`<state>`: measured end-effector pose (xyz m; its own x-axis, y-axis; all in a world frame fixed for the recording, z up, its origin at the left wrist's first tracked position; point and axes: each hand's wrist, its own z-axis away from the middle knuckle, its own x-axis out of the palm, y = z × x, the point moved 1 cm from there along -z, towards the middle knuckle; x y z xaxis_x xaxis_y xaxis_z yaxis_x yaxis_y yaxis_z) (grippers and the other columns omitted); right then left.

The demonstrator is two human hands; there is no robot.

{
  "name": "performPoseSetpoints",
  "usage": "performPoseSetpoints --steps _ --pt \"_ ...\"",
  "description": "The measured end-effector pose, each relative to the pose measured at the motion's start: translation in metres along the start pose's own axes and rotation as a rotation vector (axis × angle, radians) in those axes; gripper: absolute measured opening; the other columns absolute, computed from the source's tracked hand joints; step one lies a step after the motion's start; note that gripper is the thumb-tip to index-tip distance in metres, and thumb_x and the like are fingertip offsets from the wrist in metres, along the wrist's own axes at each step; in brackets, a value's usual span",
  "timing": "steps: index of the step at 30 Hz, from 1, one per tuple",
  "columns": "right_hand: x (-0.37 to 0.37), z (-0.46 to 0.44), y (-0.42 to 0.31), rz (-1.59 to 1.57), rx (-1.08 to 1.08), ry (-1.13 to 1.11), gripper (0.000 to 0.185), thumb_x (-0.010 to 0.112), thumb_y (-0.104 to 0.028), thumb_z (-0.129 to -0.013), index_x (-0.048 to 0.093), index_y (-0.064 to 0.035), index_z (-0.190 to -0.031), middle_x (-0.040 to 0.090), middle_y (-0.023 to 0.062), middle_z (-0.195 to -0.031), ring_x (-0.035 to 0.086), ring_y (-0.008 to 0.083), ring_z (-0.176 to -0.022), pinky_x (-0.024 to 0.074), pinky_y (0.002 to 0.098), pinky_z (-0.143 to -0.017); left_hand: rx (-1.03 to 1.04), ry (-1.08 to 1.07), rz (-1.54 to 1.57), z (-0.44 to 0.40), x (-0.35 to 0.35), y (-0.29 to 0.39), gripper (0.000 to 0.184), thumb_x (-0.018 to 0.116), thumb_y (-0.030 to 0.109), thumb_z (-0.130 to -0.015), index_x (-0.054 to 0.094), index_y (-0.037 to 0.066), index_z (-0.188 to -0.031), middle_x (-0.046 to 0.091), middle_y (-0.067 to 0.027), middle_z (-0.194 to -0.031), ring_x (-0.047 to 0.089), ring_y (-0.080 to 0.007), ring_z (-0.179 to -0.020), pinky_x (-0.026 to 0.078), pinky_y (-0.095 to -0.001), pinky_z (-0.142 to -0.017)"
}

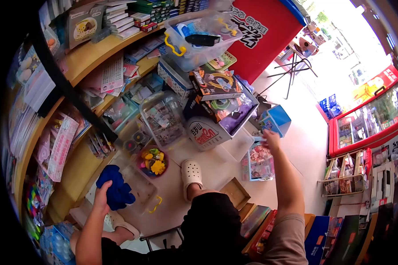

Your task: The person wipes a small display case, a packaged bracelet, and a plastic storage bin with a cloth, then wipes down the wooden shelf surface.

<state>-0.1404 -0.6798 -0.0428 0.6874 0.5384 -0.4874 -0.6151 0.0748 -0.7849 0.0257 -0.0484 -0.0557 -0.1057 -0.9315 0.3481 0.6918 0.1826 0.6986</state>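
- A shop, apparently for toys and stationery, opening onto daylight
- Curved wooden shelves (82, 66) packed with stacked books (120, 22) and packaged goods
- Boxed toys (219, 84) piled in a printed carton (203, 132) on the tiled floor (303, 154)
- A red-framed, glass-topped display case (334, 137)
- A wire rack (342, 180) holding small packets in rows

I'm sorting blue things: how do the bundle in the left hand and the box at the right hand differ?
The bundle is dark blue; the box is lighter blue. The bundle is crumpled and shapeless, while the box has flat sides and straight edges. Both are mainly blue.
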Motion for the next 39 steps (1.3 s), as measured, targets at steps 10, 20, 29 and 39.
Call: performPoseSetpoints --steps 10,20,29,39 --pt "0.144 0.148 0.006 0.523 0.137 -0.833 0.033 0.054 -0.030 -0.089 0.056 -0.0051 -0.110 0.063 0.0065 -0.088 0.061 0.0153 -0.073 0.0507 0.0277 -0.065 0.316 0.111 0.275 0.019 -0.027 0.076 0.035 0.058 0.021 -0.084 0.054 0.004 -0.114 0.061 -0.0068 -0.104 0.061 -0.0198 -0.091 0.048 -0.0332 -0.083" --pt "0.341 0.246 0.093 0.516 0.451 -0.846 0.047 0.063 -0.044 -0.080 0.054 -0.0049 -0.106 0.057 0.0133 -0.102 0.058 0.0259 -0.084 0.0523 0.0403 -0.067 0.449 0.092 0.376 0.068 -0.068 0.103 0.027 0.057 0.019 -0.084 0.057 0.003 -0.105 0.064 -0.0070 -0.093 0.063 -0.0177 -0.078 0.051 -0.0307 -0.069" --pt "0.420 0.325 0.194 -0.280 0.446 -0.452 0.032 0.064 -0.010 -0.078 0.043 -0.0141 -0.102 0.052 0.0055 -0.086 0.056 0.0232 -0.069 0.0490 0.0343 -0.049 0.420 0.122 0.345 0.090 -0.102 0.107 0.033 0.056 0.023 -0.085 0.055 0.003 -0.111 0.063 -0.0070 -0.097 0.062 -0.0174 -0.081 0.051 -0.0313 -0.072" --pt "0.369 0.366 0.045 -0.009 -0.308 -0.721 0.024 0.062 -0.002 -0.079 0.047 -0.0079 -0.097 0.047 -0.0039 -0.062 0.041 0.0059 -0.046 0.0325 0.0215 -0.042 0.520 0.054 0.427 0.132 -0.123 0.113 0.030 0.056 0.022 -0.085 0.055 0.003 -0.108 0.063 -0.0079 -0.093 0.062 -0.0172 -0.077 0.051 -0.0305 -0.067"
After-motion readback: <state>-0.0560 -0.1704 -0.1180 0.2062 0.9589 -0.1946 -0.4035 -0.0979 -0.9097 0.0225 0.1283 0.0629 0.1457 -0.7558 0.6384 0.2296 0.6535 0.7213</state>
